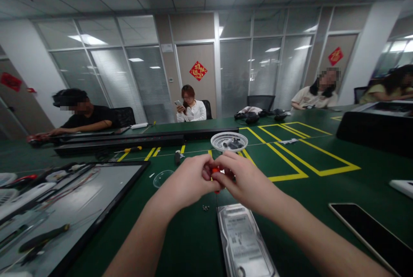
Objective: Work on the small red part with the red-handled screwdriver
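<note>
Above the table's middle, my left hand and my right hand meet, fingers closed around the red handle of a screwdriver. Its thin shaft points down to the far left corner of a silver hard drive. Whether the tip sits in a screw is too small to tell. The drive lies label side up between my forearms. Several small screws are in a little pile just left of it. A clear shallow dish is beside my left hand.
Beyond my hands stands a white basket with dark parts. A flat panel with tools and pliers fills the left. A phone lies at right. Long black bars cross behind; several people sit around the table.
</note>
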Motion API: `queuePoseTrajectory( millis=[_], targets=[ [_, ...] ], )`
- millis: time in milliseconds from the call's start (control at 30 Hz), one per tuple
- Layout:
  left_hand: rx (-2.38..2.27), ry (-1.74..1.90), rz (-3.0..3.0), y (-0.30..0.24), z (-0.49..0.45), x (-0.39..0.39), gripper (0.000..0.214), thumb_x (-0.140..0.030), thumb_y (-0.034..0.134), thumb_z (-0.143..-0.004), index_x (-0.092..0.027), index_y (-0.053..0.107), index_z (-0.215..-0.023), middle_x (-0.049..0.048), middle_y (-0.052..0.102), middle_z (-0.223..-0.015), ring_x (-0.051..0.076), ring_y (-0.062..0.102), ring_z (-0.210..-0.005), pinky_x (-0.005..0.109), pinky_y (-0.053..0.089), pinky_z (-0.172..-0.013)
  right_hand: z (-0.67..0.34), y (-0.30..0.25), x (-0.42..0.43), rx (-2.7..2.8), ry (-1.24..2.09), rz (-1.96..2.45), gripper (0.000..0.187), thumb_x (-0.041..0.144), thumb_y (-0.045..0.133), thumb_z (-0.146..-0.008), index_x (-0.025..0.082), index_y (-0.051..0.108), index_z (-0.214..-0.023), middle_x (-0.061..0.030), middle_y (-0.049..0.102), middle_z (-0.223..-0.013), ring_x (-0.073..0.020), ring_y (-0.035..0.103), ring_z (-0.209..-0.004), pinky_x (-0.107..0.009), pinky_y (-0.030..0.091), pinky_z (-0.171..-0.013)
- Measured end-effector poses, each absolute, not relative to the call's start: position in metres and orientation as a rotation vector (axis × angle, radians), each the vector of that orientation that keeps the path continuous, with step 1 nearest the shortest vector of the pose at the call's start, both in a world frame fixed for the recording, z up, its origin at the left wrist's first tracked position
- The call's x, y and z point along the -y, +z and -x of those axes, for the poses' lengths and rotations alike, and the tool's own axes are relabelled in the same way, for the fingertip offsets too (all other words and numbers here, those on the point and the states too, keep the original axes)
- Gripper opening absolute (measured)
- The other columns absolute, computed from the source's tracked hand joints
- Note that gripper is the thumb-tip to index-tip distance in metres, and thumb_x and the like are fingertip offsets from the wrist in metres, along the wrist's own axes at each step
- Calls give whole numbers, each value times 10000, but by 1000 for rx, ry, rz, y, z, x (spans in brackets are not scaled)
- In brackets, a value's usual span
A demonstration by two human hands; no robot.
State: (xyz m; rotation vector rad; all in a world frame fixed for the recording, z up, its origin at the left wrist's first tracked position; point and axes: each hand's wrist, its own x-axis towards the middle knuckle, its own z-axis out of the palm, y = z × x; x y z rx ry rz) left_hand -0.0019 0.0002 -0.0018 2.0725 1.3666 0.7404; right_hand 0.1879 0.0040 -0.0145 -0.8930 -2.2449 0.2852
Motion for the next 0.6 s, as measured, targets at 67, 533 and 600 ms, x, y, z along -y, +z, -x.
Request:
queuePoseTrajectory(
  millis=[67,533,600],
  targets=[
    [-1372,731,-2075,-1,1,0,137,-188,714,-748,-198,659,-873,-19,680,-771,161,634,-706,253,453,-605,-188,-13,-4,2232,275,920,29,180,668,-989,192,685,-1009,-29,594,-975,-177,575,-863,-316,429,-747],
    [-1384,719,-2064,3,3,2,116,-211,698,-784,-203,663,-895,-11,698,-799,168,657,-719,261,476,-626,-188,-14,-3,2237,319,857,99,141,631,-998,199,680,-1062,-40,604,-1041,-179,598,-915,-327,463,-808],
    [-1384,710,-2073,6,4,5,91,-232,686,-814,-202,658,-895,-9,696,-803,166,656,-723,260,475,-632,-188,-15,-3,2255,345,789,206,79,565,-1008,208,682,-1119,-49,612,-1099,-176,607,-960,-332,471,-855]
  ],
)
